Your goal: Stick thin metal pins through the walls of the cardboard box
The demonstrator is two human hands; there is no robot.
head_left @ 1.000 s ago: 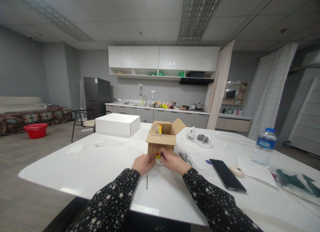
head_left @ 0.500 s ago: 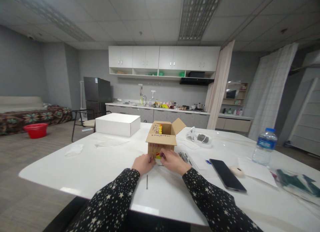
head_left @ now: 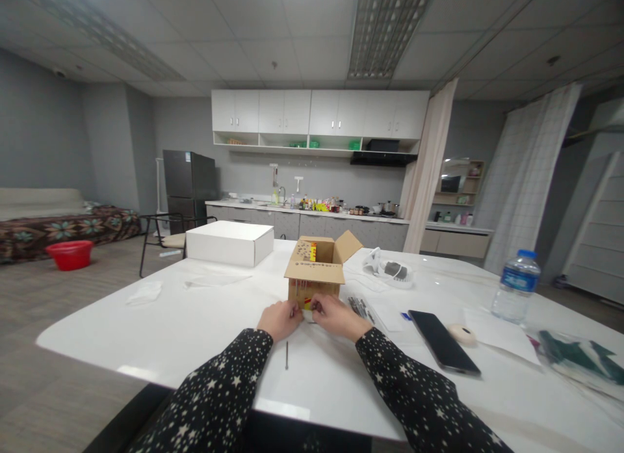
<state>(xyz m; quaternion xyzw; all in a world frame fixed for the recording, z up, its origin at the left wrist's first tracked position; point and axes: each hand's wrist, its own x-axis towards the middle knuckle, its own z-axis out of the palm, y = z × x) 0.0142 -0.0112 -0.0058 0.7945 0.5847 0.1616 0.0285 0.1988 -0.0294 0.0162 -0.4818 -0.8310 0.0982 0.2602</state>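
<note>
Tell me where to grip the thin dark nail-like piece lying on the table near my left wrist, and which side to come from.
Pinch the thin dark piece at mid-length, from directly above. It lies flat on the white table, pointing away from you, so thumb and forefinger should close across it from its left and right. It looks too slim to slide fingers under. Your left hand is nearest, though it is now at the cardboard box.

Even, cool light falls from the long ceiling panel, leaving the room moderately bright and the far walls greyer. The glossy white table below that panel carries soft pale reflections and only faint shadows under the sleeves. Focus is fairly sharp throughout, while wide-angle distortion bends ceiling lines and stretches things far from the panel
</note>
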